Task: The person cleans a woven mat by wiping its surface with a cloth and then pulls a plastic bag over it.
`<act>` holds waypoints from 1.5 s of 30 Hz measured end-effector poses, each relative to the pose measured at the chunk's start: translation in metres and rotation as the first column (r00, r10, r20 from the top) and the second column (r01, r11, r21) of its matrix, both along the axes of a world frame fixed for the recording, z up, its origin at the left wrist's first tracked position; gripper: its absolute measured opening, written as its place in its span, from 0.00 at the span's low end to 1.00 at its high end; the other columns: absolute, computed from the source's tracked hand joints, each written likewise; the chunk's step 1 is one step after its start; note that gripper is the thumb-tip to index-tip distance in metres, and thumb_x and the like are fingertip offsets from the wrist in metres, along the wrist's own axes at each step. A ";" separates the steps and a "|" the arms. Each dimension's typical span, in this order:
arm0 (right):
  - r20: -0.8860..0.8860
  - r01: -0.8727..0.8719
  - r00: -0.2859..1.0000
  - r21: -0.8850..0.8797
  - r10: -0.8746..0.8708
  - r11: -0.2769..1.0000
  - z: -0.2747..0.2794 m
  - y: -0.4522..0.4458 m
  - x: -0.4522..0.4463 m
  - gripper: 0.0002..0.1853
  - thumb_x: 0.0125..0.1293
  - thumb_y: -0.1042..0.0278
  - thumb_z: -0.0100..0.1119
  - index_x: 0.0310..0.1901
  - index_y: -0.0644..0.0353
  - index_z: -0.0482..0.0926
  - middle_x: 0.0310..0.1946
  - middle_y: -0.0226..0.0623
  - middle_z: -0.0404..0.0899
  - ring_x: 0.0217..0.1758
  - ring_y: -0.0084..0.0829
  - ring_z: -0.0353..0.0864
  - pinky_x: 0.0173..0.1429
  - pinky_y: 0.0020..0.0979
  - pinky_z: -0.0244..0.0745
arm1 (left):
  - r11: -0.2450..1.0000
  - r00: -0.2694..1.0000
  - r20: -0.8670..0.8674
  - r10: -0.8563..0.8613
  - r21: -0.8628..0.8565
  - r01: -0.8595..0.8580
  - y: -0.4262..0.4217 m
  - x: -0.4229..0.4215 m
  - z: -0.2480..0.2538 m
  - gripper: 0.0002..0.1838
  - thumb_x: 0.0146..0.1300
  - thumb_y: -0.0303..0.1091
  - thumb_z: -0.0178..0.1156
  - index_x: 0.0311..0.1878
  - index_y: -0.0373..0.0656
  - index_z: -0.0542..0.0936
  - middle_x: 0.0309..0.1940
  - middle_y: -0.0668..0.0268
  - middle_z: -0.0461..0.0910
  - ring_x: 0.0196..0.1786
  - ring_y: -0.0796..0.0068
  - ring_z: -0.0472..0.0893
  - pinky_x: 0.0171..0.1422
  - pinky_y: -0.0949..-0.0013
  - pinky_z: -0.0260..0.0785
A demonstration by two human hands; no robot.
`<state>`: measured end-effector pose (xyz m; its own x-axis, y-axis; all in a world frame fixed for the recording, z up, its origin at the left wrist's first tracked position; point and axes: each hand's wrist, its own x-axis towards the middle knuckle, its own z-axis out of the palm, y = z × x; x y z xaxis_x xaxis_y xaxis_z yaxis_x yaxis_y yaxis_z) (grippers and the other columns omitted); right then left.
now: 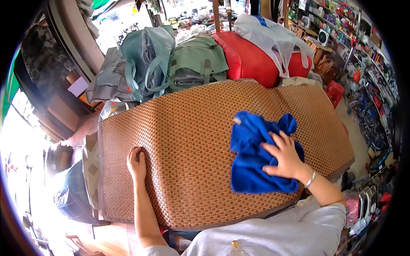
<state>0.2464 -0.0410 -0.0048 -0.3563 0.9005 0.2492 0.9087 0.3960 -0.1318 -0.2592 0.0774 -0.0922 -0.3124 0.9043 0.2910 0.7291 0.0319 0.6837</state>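
Note:
A brown woven mat (200, 141) with a dark edge lies in front of me, raised in soft folds. On its right half is a crumpled royal-blue cloth (252, 170). My right hand (284, 158), with a bracelet at the wrist, rests on top of that cloth, fingers spread and slightly blurred. Toward the left side, my left hand (136, 164) touches the mat beside a raised fold. Its fingers are bent and a gap shows between them and the thumb; I see nothing held there.
Behind the mat stand a grey-green bag (147, 59), a green bag (198, 62) and a red bag (250, 57). A white plastic bag (273, 36) lies over the red one. Shelves of goods (371, 64) line the right side. A plaid bundle (74, 192) sits at left.

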 end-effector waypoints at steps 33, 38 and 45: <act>0.024 0.007 1.000 -0.004 -0.007 1.000 0.004 0.001 -0.013 0.37 0.46 0.40 0.69 0.59 0.47 0.77 0.66 0.50 0.63 0.71 0.60 0.55 0.68 0.67 0.51 | 1.000 1.000 0.007 0.001 -0.022 -0.001 -0.002 0.000 0.001 0.15 0.69 0.37 0.56 0.55 0.44 0.82 0.65 0.58 0.72 0.70 0.56 0.67 0.73 0.53 0.60; 0.004 -0.452 0.890 -0.122 0.456 0.883 0.006 -0.012 -0.080 0.39 0.46 0.34 0.68 0.61 0.43 0.76 0.67 0.46 0.64 0.71 0.55 0.56 0.66 0.69 0.49 | 1.000 1.000 -0.006 -0.002 -0.008 0.002 -0.001 -0.001 0.000 0.15 0.68 0.37 0.57 0.54 0.45 0.82 0.66 0.58 0.71 0.70 0.56 0.67 0.72 0.53 0.62; -0.068 -0.654 0.757 -0.082 0.650 0.752 -0.013 0.090 -0.176 0.39 0.53 0.33 0.63 0.63 0.46 0.75 0.71 0.46 0.60 0.76 0.53 0.50 0.71 0.69 0.46 | 0.994 1.000 -0.011 -0.006 0.106 0.007 -0.001 -0.002 -0.004 0.14 0.63 0.31 0.59 0.50 0.41 0.83 0.58 0.56 0.78 0.64 0.57 0.74 0.70 0.59 0.64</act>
